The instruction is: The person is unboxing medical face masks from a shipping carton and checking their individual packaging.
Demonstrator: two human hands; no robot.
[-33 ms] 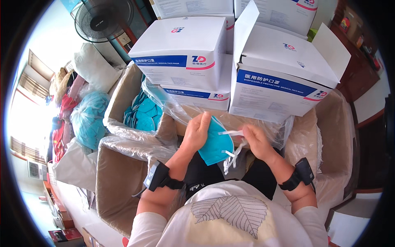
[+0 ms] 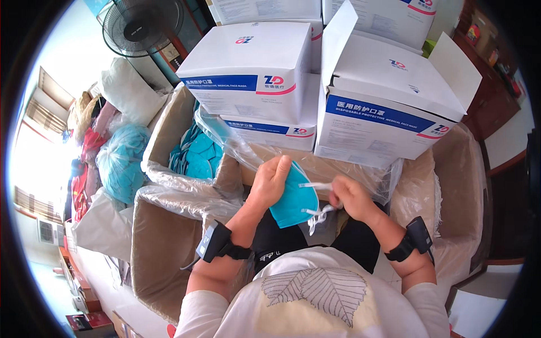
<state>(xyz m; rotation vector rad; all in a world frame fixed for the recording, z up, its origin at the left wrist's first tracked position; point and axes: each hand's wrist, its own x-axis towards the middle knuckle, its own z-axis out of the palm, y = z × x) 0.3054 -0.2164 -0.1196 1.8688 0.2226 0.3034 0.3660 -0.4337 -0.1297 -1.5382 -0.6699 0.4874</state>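
Observation:
In front of my lap, my left hand (image 2: 271, 183) is closed on the upper left edge of a turquoise face mask (image 2: 293, 200), which hangs tilted. White ear straps (image 2: 318, 215) come off the mask's right edge. My right hand (image 2: 354, 197) is closed, its fingers pinching a white strap stretched out from the mask's upper right. A lower strap dangles in loose loops beneath that hand. The fingertips of my right hand are partly hidden.
A lined carton (image 2: 155, 141) at left holds turquoise masks (image 2: 204, 156). Nearer stands another lined carton (image 2: 163, 253). White boxes (image 2: 242, 62) are stacked ahead, beside a box with raised flaps (image 2: 389, 112). A plastic-lined carton (image 2: 462, 186) stands at right, and a fan (image 2: 141, 28) far left.
My right hand has turned a little and dropped slightly, with the strap still in its fingers. The mask has shifted slightly down and left; my left hand keeps its hold.

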